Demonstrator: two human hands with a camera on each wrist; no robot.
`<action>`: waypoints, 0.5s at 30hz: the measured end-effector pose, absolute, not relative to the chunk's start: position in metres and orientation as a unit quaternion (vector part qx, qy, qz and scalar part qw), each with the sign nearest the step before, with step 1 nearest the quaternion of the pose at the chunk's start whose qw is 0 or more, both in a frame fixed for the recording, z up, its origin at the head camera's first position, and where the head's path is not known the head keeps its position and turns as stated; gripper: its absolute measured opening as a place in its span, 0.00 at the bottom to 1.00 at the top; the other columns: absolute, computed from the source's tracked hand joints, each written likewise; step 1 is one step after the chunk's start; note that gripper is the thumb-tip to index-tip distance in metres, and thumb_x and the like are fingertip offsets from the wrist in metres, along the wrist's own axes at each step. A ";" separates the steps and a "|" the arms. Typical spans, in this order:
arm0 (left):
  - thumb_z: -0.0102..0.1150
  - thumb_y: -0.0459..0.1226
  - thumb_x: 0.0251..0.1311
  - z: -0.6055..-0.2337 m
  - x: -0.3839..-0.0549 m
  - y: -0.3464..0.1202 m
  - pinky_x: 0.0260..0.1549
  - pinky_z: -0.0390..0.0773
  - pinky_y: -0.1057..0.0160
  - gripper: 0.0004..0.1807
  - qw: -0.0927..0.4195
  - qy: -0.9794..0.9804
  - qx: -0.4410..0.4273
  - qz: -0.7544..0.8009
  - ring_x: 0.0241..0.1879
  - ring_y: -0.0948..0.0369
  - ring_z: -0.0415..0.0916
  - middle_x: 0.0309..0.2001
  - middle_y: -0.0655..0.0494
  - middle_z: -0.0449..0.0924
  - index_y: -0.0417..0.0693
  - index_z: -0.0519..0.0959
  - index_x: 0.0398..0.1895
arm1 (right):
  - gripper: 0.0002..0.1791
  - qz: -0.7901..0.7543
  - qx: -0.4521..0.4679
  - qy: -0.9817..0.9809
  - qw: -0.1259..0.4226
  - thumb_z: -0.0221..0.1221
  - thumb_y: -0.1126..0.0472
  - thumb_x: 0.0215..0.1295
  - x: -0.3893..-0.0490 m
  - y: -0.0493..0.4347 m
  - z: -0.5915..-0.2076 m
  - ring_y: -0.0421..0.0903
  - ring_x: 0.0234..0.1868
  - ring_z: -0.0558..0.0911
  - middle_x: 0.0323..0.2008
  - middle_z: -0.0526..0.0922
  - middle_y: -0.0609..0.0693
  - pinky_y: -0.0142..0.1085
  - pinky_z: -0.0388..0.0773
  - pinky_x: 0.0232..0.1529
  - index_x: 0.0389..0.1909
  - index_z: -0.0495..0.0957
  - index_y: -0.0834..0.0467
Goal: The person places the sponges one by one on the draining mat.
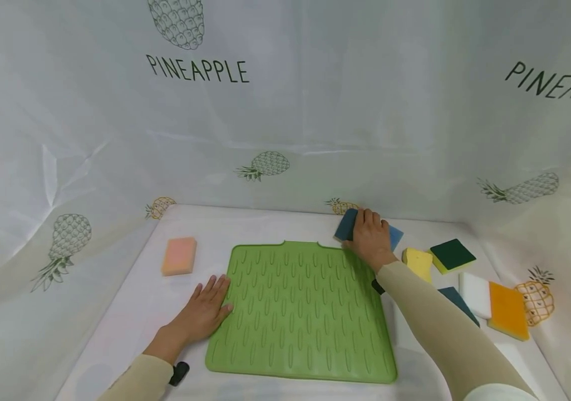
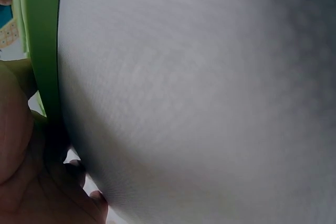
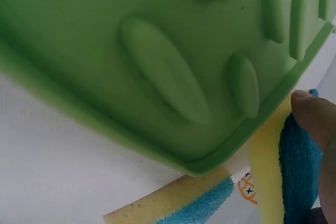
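Note:
A green ribbed mat (image 1: 298, 312) with a raised rim lies on the white table. My left hand (image 1: 204, 311) rests with fingers extended at its left edge, the thumb reaching over the rim. At the mat's far right corner my right hand (image 1: 372, 240) grips a dark blue sponge (image 1: 346, 224). In the right wrist view the thumb presses the blue side of this yellow-backed sponge (image 3: 300, 163), close beside the rim; the other fingers are mostly hidden. Another blue and yellow sponge (image 3: 181, 203) lies just past the corner, partly behind the right hand in the head view.
A pink sponge (image 1: 179, 256) lies left of the mat. To the right are a yellow sponge (image 1: 418, 263), a dark green one (image 1: 453, 255), a white one (image 1: 474, 295), an orange one (image 1: 508, 311) and a dark teal one (image 1: 459, 304). A pineapple-print sheet (image 1: 365, 111) rises behind.

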State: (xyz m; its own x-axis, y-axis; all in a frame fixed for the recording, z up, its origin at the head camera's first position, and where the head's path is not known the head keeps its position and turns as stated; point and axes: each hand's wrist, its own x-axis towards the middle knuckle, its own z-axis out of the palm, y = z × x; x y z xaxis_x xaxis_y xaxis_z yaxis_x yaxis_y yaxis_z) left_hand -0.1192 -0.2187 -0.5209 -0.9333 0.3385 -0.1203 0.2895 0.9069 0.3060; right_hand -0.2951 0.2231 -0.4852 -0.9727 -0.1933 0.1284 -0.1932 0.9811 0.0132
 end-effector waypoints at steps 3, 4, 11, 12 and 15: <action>0.48 0.48 0.82 -0.522 -0.120 -0.219 0.79 0.48 0.31 0.38 0.081 0.973 0.167 0.140 0.83 0.37 0.45 0.84 0.37 0.52 0.34 0.53 0.83 | 0.66 -0.010 0.100 -0.992 0.082 0.74 0.37 0.60 -0.296 0.223 -0.486 0.72 0.72 0.65 0.71 0.62 0.76 0.67 0.69 0.68 0.79 0.49 0.76; 0.48 0.47 0.82 -0.523 -0.121 -0.219 0.79 0.49 0.31 0.38 0.078 0.972 0.168 0.141 0.83 0.37 0.46 0.83 0.37 0.52 0.34 0.54 0.83 | 0.66 -0.011 0.101 -0.991 0.087 0.74 0.36 0.60 -0.297 0.223 -0.486 0.72 0.72 0.66 0.71 0.62 0.76 0.66 0.69 0.68 0.78 0.50 0.76; 0.49 0.47 0.82 -0.527 -0.120 -0.221 0.79 0.48 0.31 0.38 0.080 0.973 0.166 0.138 0.83 0.36 0.45 0.83 0.37 0.52 0.34 0.53 0.83 | 0.66 0.000 0.129 -0.986 0.104 0.74 0.37 0.59 -0.292 0.210 -0.473 0.72 0.74 0.62 0.74 0.59 0.75 0.65 0.67 0.71 0.80 0.50 0.74; 0.49 0.47 0.82 -0.526 -0.120 -0.221 0.79 0.48 0.31 0.38 0.080 0.973 0.166 0.139 0.83 0.36 0.45 0.83 0.37 0.52 0.33 0.53 0.83 | 0.66 -0.003 0.136 -0.985 0.106 0.74 0.36 0.59 -0.290 0.207 -0.471 0.72 0.74 0.62 0.74 0.58 0.74 0.65 0.67 0.71 0.80 0.50 0.73; 0.49 0.47 0.82 -0.525 -0.120 -0.221 0.79 0.49 0.31 0.38 0.080 0.974 0.165 0.137 0.83 0.36 0.45 0.83 0.37 0.52 0.33 0.53 0.83 | 0.67 -0.018 0.158 -0.980 0.117 0.75 0.35 0.57 -0.283 0.198 -0.466 0.71 0.73 0.64 0.73 0.59 0.74 0.63 0.70 0.70 0.80 0.51 0.72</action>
State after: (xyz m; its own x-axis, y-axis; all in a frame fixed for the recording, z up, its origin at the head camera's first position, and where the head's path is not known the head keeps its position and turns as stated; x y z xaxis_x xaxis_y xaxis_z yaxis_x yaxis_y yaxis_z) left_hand -0.1204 -0.2209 -0.5253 -0.9329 0.3429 -0.1103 0.2992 0.9082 0.2926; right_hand -0.2835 0.1980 -0.4660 -0.9228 -0.3132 0.2243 -0.3045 0.9497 0.0732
